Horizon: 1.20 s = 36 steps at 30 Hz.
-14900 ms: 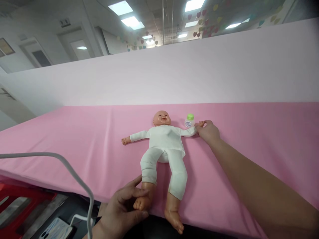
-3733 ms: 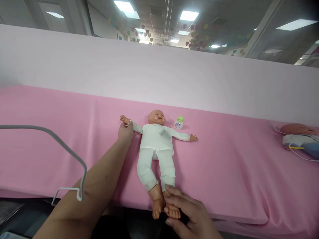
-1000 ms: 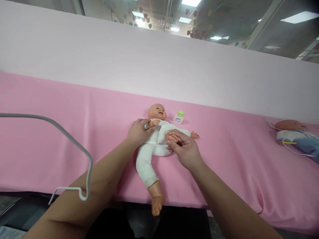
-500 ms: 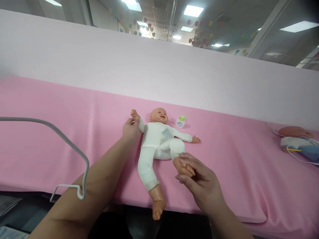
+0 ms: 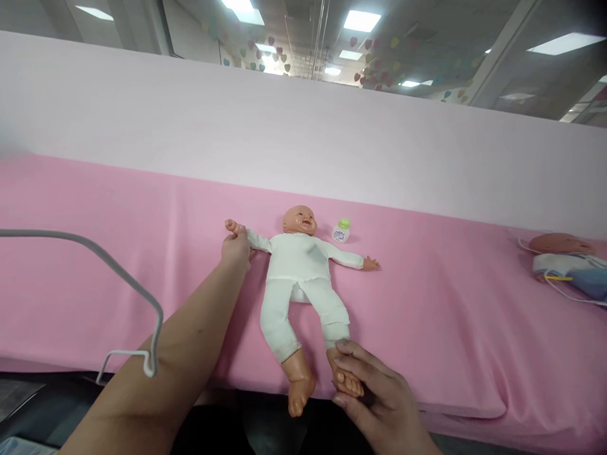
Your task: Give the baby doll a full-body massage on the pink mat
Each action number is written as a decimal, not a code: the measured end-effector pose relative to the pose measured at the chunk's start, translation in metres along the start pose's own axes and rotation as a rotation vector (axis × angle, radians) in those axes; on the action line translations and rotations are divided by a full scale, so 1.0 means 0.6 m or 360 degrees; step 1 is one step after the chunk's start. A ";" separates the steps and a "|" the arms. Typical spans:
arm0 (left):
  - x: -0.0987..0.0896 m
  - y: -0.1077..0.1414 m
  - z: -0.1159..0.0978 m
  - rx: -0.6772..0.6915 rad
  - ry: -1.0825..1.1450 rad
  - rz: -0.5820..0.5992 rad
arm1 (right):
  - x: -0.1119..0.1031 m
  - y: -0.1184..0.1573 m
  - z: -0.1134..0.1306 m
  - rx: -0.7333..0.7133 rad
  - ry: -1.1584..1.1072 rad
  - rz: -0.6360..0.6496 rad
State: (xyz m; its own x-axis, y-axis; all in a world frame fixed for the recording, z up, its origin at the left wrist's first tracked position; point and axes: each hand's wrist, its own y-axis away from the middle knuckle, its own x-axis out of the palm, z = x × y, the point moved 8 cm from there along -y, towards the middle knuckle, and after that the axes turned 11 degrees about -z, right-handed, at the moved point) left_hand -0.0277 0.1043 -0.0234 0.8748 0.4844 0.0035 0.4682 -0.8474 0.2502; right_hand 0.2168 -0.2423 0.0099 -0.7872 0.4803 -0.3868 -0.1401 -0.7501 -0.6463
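A baby doll point(image 5: 298, 258) in a white suit lies face up on the pink sheet, its head toward the wall. My left hand point(image 5: 236, 246) is closed round the doll's forearm, stretched out to the left, with the doll's fist showing beyond my fingers. Low in the view, my right hand point(image 5: 374, 392) grips the doll's foot on the right side, thumb below and fingers above. The doll's other leg lies bent slightly, its bare foot over the bed's front edge. Its right-side arm rests spread on the sheet.
A small bottle with a green cap point(image 5: 341, 230) stands beside the doll's head. At the far right lies a second doll point(image 5: 564, 256) in blue and white with a white cord. A bent white metal rod point(image 5: 118, 268) crosses the left foreground. Behind the pink sheet point(image 5: 142, 253) rises a white wall.
My left hand has drawn the doll's arm outward to the left. My right hand has moved down toward the front edge, and the doll's bent leg is now straighter.
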 end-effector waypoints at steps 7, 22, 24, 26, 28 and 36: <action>0.024 0.117 -0.068 0.1023 -0.0282 0.0228 | -0.011 -0.052 0.007 0.0066 -0.0074 -0.0085; 0.099 0.243 -0.062 0.2245 -0.1511 0.0915 | 0.013 -0.190 -0.030 0.0113 -0.0088 -0.0017; 0.098 0.242 -0.060 0.2244 -0.1520 0.0915 | 0.018 -0.195 -0.044 0.0158 -0.0121 -0.0008; 0.097 0.238 -0.058 0.2208 -0.1500 0.0906 | 0.021 -0.197 -0.051 0.0190 -0.0145 -0.0006; 0.095 0.232 -0.057 0.2160 -0.1442 0.0906 | 0.019 -0.194 -0.049 0.0201 -0.0142 -0.0002; 0.069 0.171 -0.074 0.1651 -0.0841 0.0708 | -0.008 -0.135 -0.001 0.0100 -0.0127 0.0037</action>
State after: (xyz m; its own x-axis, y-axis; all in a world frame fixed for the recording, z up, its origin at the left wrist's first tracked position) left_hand 0.0509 0.0470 0.0453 0.8126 0.1688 -0.5578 -0.2144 -0.8034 -0.5555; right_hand 0.2325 -0.1837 0.0635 -0.8359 0.4263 -0.3459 -0.1566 -0.7891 -0.5940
